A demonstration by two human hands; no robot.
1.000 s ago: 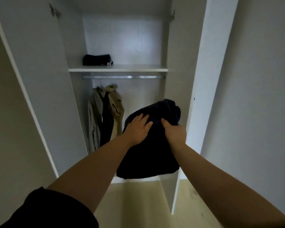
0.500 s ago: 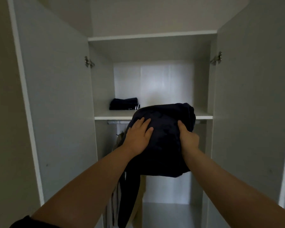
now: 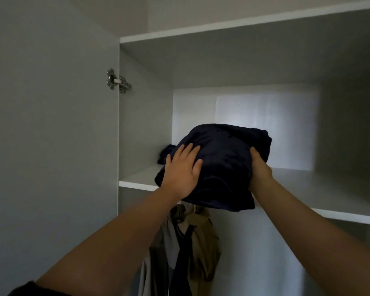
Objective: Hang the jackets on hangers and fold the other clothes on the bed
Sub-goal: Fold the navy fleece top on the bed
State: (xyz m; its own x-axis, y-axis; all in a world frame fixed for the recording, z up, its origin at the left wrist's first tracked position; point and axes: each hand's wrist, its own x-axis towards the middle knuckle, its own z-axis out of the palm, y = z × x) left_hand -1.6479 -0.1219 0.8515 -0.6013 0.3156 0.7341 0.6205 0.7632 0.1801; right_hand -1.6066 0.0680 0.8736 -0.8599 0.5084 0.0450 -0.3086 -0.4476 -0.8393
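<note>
A folded dark navy garment (image 3: 222, 159) is held at the front edge of the wardrobe's upper shelf (image 3: 308, 189), partly over the shelf and partly overhanging it. My left hand (image 3: 183, 169) lies flat on its top left with fingers spread. My right hand (image 3: 259, 165) grips its right side, thumb on top and fingers hidden underneath. Another folded dark garment (image 3: 166, 153) lies on the shelf behind, mostly hidden. Several jackets (image 3: 192, 242), beige, grey and dark, hang below the shelf.
The white wardrobe's left door (image 3: 51, 124) stands open, with a metal hinge (image 3: 118, 82) at its edge. A top panel (image 3: 244, 24) closes the shelf compartment above. The right side wall (image 3: 350, 124) bounds the shelf.
I have lifted the navy garment from waist height up to the upper shelf and stepped closer to the wardrobe. Both hands kept their hold throughout.
</note>
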